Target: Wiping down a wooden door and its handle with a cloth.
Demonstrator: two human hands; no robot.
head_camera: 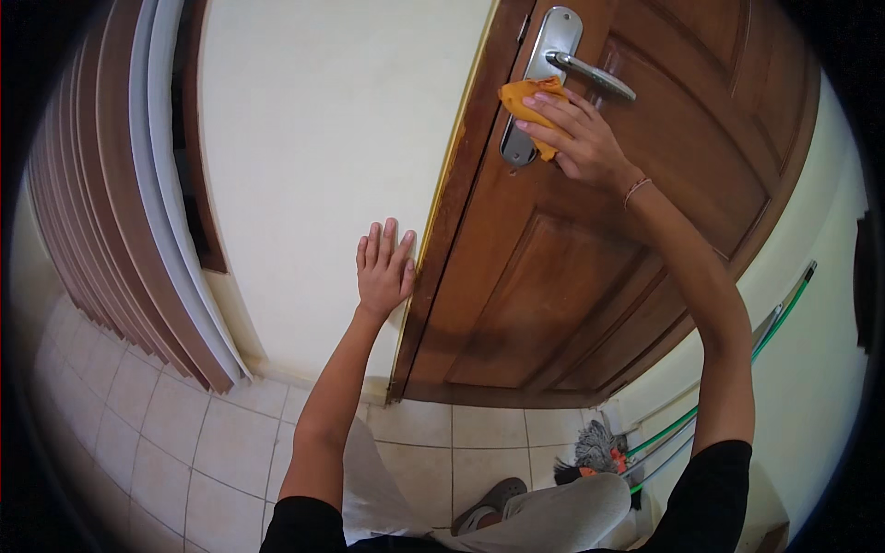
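My right hand presses an orange cloth against the metal backplate of a door lock. The cloth covers the middle of the plate, so any keyhole there is hidden. Just above my fingers, the silver lever handle sticks out to the right. The plate is fixed to a brown panelled wooden door, which stands closed in its frame. My left hand lies flat on the cream wall, fingers apart and holding nothing, beside the wooden door frame.
Vertical blinds hang at the left before a dark window frame. At the lower right, a grey string mop and green-handled poles lean against the wall. Pale tiles cover the floor.
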